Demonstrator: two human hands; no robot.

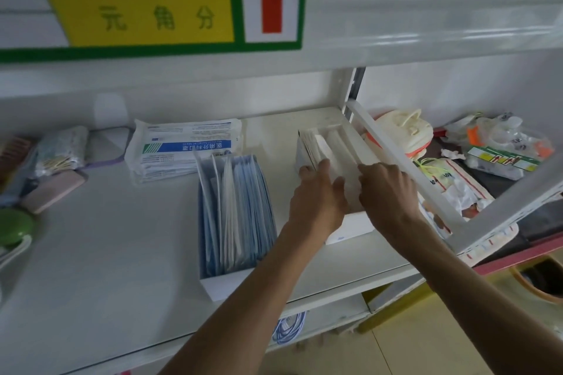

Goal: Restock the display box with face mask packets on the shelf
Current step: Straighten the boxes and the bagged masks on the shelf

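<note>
A white display box point(353, 227) stands on the white shelf point(122, 240) beside the right divider, with several white mask packets point(332, 146) upright inside. My left hand point(320, 192) reaches into the box and its fingers rest against the packets at the left side. My right hand point(388, 189) lies over the box's right side, fingers curled down onto the packets. To the left stands a second display box point(213, 283) full of upright blue and white mask packets point(237, 210).
A bundle of wrapped mask packs point(179, 146) lies behind the blue box. Small items and a green round lid point(13, 230) crowd the shelf's left end. Right of the white divider rail point(405, 161) are yellow masks and bagged goods. A price sign hangs above.
</note>
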